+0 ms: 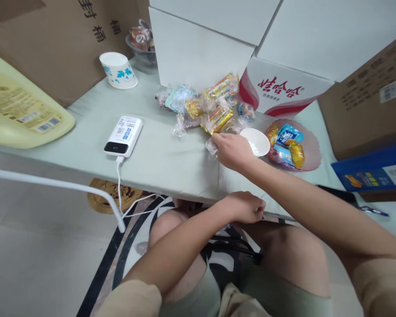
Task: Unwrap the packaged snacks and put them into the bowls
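Note:
My right hand (233,151) reaches over the table to the near side of a heap of wrapped snacks (218,115). Its fingers are closed, and a clear plastic wrapper (211,147) shows at the fingertips; what is inside it is hidden. Just right of that hand is a white paper cup (258,141), its opening facing me. A pinkish clear bowl (312,152) stands beyond the cup, holding several blue and gold packets (287,134). At the table's front edge my left hand (246,207) is curled into a fist, its inside hidden from view.
A white power bank (123,136) with a cable lies on the left. Behind it, a patterned paper cup (119,70) stands upside down near a bowl of snacks (143,53). White boxes (201,48) back the table; a yellow jug (23,105) stands left, a blue box (372,171) right.

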The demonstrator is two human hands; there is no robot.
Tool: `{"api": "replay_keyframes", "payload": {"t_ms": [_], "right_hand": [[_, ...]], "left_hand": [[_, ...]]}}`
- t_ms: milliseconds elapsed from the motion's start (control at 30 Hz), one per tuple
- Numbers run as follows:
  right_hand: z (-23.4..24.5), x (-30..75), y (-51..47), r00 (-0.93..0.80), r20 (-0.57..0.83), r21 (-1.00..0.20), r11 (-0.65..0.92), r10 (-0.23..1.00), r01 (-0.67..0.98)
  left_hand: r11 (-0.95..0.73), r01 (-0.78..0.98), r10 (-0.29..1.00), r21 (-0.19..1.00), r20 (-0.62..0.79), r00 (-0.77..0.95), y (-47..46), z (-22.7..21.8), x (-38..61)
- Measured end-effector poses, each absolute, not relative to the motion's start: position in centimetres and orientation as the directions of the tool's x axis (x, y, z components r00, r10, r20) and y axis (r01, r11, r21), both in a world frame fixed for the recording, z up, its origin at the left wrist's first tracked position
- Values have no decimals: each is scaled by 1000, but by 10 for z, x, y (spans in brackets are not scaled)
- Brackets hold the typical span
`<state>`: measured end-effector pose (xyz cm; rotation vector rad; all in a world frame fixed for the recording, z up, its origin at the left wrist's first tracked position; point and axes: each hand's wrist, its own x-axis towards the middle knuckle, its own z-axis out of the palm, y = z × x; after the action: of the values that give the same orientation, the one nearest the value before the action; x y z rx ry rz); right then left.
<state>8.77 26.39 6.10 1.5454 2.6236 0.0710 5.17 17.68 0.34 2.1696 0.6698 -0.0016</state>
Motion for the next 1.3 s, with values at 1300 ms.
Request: {"api": "replay_keyframes", "payload": {"t_ms": [1300], "right_hand": [[-2,124,219,-644,271,-537,668,715,516]], "left_hand": [[-573,306,261,760,-185,948,154,-4,66]]}}
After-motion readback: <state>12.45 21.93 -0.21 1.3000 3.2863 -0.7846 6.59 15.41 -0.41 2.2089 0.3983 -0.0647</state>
